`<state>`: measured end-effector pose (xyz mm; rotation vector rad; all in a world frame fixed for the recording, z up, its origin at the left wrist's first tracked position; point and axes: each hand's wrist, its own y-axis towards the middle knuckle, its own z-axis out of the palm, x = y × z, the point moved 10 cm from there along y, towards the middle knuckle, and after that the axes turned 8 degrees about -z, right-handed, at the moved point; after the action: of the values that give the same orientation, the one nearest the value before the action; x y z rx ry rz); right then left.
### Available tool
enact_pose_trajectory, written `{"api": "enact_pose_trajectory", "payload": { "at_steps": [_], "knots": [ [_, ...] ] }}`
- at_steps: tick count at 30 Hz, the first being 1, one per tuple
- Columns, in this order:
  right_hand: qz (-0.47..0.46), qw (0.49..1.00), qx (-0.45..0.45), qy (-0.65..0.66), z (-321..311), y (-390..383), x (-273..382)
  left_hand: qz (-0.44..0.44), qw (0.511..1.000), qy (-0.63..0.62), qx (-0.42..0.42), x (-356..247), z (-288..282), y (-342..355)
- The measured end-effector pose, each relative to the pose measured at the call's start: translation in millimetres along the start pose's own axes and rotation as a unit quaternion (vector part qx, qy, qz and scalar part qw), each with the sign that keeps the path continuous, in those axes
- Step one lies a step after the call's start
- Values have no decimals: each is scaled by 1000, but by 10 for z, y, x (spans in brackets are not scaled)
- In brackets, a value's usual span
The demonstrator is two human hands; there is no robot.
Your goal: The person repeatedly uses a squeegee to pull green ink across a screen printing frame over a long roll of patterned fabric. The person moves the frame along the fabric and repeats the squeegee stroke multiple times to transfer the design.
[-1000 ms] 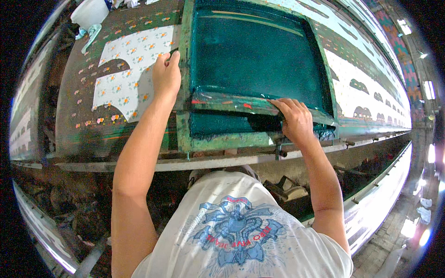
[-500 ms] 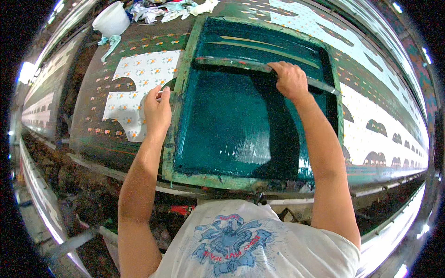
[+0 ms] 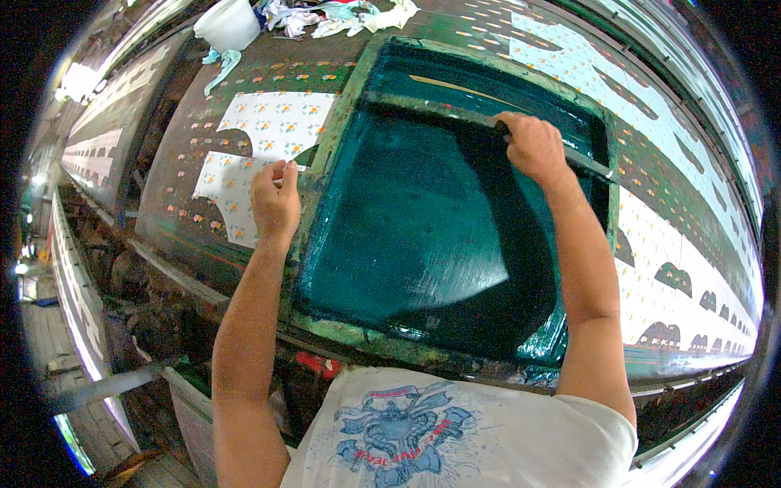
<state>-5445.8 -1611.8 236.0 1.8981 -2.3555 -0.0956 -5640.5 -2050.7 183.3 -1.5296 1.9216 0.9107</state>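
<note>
A squeegee bar (image 3: 439, 107) lies across the far part of a green-framed printing screen (image 3: 321, 180), whose mesh is coated dark teal. My right hand (image 3: 533, 146) is closed over the bar, right of its middle. My left hand (image 3: 275, 199) is raised by the frame's left side, its fingers pinching a thin white stick (image 3: 301, 167) that resembles a cigarette. Beneath and beside that hand lie white fabric pieces (image 3: 277, 118) with small orange flower prints, laid on the dark table. Part of the bar is hidden under my right hand.
At the far left stands a white bucket (image 3: 228, 26) with a pale rag (image 3: 223, 71) hanging beside it. Crumpled cloths (image 3: 342, 16) lie at the table's far edge. More printed white fabric (image 3: 651, 220) stretches along the right. A metal rail (image 3: 175, 272) runs along the near edge.
The view has shifted, so the screen sits tilted. The squeegee appears slightly farther away, with only one pale stripe showing beyond it. Both hands keep their grips.
</note>
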Motion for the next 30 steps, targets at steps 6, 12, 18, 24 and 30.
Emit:
{"api": "enact_pose_trajectory", "payload": {
  "at_steps": [6,12,18,24,30],
  "knots": [
    [10,998,-51,-44,-41,428,-438,-48,999,11,-21,-102,-8,-47],
    [2,998,-28,-48,50,486,-531,-57,996,70,10,-181,-4,-65],
    [3,999,18,-34,-15,329,-300,21,999,43,-18,-292,-59,-74],
    [-14,999,23,-36,-20,-266,206,54,998,18,18,-166,75,-5],
    [-27,1000,-8,8,-181,-1165,1069,-6,996,-39,84,-89,133,27]
  ]
}}
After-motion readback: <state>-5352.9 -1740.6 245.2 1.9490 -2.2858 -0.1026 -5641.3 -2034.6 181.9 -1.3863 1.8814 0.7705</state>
